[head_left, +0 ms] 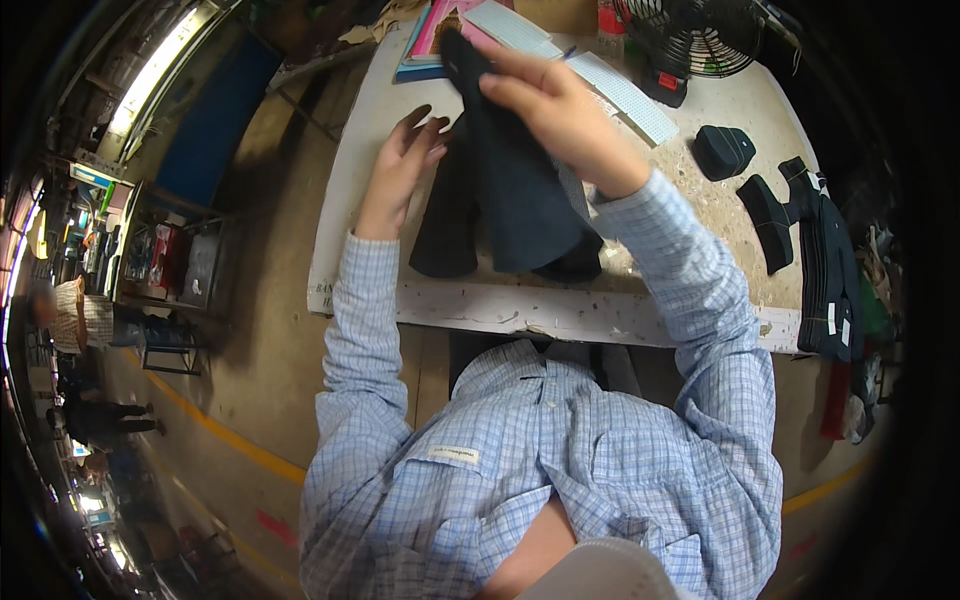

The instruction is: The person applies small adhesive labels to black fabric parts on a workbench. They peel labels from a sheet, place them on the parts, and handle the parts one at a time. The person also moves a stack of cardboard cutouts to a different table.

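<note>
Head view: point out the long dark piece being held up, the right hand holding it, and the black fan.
Long dark piece (522,190): head view, on the middle of its hanging length.
Right hand (566,108): head view, on the middle of the hand.
Black fan (710,42): head view, on its wire cage.

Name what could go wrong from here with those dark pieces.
1. Only the right hand grips the dark piece, near its top end, so it could slip; the left hand is open beside it.
2. In this view, that piece overlaps other dark pieces on the table, so it might drag them out of place.
3. The dark stack sits at the table's right edge, so a bump could perhaps tip it off.
</note>
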